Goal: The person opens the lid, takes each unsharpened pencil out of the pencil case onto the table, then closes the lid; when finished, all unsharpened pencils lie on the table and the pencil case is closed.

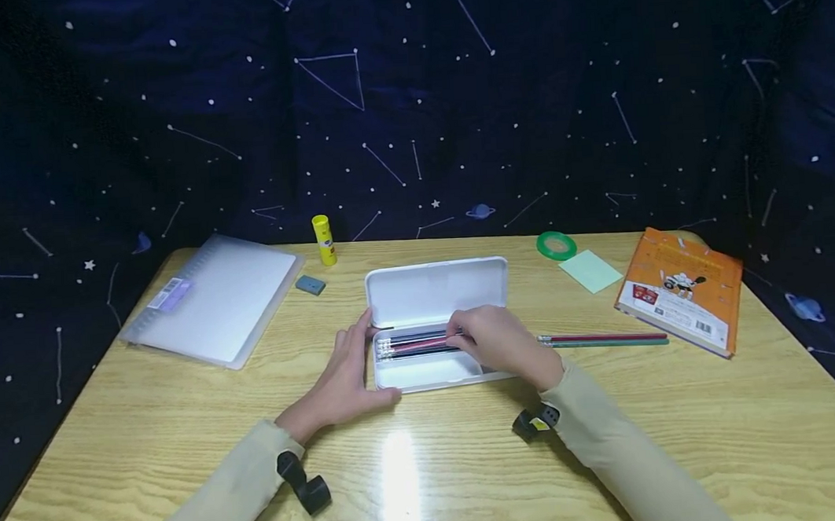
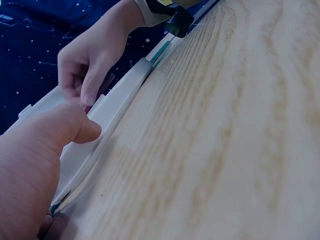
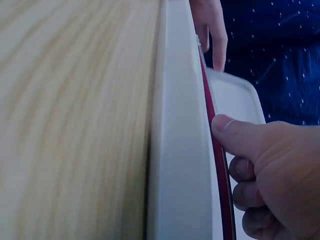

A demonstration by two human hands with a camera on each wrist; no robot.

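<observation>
A white pencil case (image 1: 433, 369) lies with its lid (image 1: 436, 292) raised at the back. Inside, several dark pencils (image 1: 420, 352) lie lengthwise, metal ends to the left. My right hand (image 1: 501, 338) reaches into the case and pinches a red pencil (image 3: 216, 145) between thumb and fingers, just above the other pencils. At the case's left end, my left hand (image 1: 342, 381) holds it, thumb on the front edge and fingers at the back left corner. Right of the case, a red pencil (image 1: 613, 337) and a green pencil (image 1: 616, 344) lie side by side on the table.
A clear plastic folder (image 1: 214, 302) lies at the left, with a dark eraser (image 1: 310, 285) and an upright yellow glue stick (image 1: 324, 240) nearby. Toward the right are green tape (image 1: 546, 250), pale green paper (image 1: 591, 271) and an orange book (image 1: 703, 293). A dark curtain hangs behind.
</observation>
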